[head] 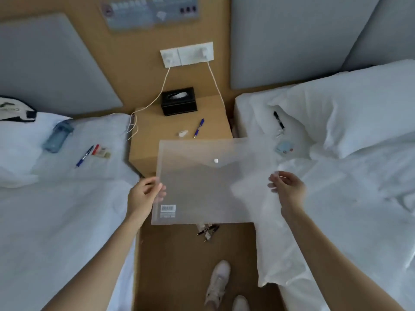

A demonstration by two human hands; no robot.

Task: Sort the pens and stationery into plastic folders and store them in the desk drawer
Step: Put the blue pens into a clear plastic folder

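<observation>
White shoes (pixel 219 282) at bottom edge, on brown floor between two beds. Left hand (pixel 143 194) pinches left edge of clear plastic folder (pixel 202 189), held in the air in front of nightstand (pixel 179 131). Right hand (pixel 286 187) pinches folder's right edge. Snap button (pixel 216 160) faces camera. Blue pen (pixel 199 127) on nightstand; another blue pen (pixel 84 156) on left bed; black pen (pixel 279 120) on right bed; pens (pixel 207 230) on floor.

Bare arms, white shoes

My left hand (pixel 146 194) and right hand (pixel 287 187) wear no rings or gloves, and both forearms are uncovered with no sleeves showing; on my feet are white lace-up sneakers (pixel 217 281) with pale soles.
</observation>
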